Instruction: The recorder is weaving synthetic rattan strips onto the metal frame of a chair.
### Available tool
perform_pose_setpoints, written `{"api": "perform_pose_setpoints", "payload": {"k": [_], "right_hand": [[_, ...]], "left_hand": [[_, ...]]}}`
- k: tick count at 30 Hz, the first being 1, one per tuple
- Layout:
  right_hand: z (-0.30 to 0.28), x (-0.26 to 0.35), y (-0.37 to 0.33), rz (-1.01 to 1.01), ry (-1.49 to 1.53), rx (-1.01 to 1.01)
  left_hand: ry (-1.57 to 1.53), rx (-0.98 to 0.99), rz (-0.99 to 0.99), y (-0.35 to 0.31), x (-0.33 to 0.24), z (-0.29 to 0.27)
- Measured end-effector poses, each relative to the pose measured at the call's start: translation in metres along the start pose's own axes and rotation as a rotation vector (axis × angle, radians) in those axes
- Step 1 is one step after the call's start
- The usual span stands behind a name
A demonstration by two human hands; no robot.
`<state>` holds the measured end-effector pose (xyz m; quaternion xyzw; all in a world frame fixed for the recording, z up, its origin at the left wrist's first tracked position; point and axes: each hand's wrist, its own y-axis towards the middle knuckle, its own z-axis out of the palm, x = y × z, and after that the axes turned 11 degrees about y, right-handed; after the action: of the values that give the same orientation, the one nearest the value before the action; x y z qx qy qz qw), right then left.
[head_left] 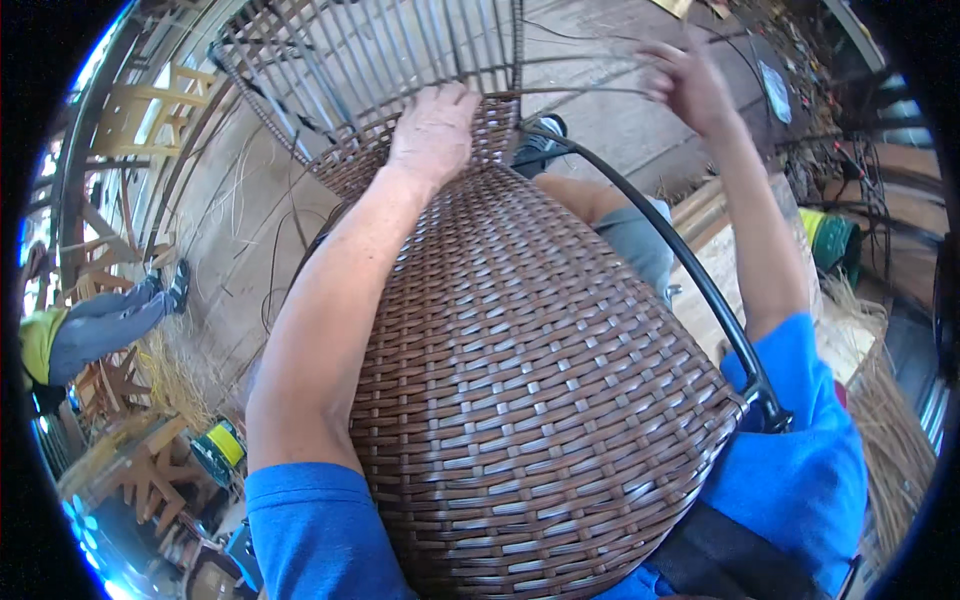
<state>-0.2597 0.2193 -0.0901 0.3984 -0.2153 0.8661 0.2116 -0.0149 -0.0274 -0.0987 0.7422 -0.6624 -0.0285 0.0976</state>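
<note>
A brown wicker chair [530, 370] with a dark metal frame fills the middle, its broad woven panel lying against me. Toward the far end the weave narrows, and bare upright strands [400, 45] fan out beyond it. At the border between weave and bare strands sits my left hand [435, 135], its fingers bent down over the woven edge; their tips are hidden. Up and to the right, off the chair, my right hand [690, 85] is raised and a little blurred. Its fingers are closed on a thin brown weaving strand [585, 91] that stretches out from the weave.
A curved black metal arm [690, 265] bows along the chair's right side. My knee and shoe [540, 140] show under it. Another person [95, 330] stands at far left near wooden frames [140, 110]. Green-and-yellow tubs [218, 452] and loose strands lie around.
</note>
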Motion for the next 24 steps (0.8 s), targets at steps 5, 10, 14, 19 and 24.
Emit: {"api": "perform_pose_setpoints", "payload": {"k": [5,10,14,19,24], "right_hand": [[-0.138,0.058,-0.034,-0.177,0.282,-0.732],[-0.059,0.052,0.038,-0.875,-1.638,-0.783],[0.001,-0.014,0.099,-0.924,-2.024,-0.301],[0.038,-0.026,0.061,-0.198,-1.52,0.227],[-0.093,0.189,-0.091,-0.676,-0.67,-0.406]], "left_hand": [[0.04,0.039,0.033,0.01,-0.022,-0.009],[0.08,0.033,0.047,0.004,-0.019,-0.008],[0.045,0.092,0.069,0.022,-0.028,-0.019],[0.093,0.298,-0.137,0.045,-0.038,-0.025],[-0.194,0.026,-0.163,0.095,-0.052,-0.035]]}}
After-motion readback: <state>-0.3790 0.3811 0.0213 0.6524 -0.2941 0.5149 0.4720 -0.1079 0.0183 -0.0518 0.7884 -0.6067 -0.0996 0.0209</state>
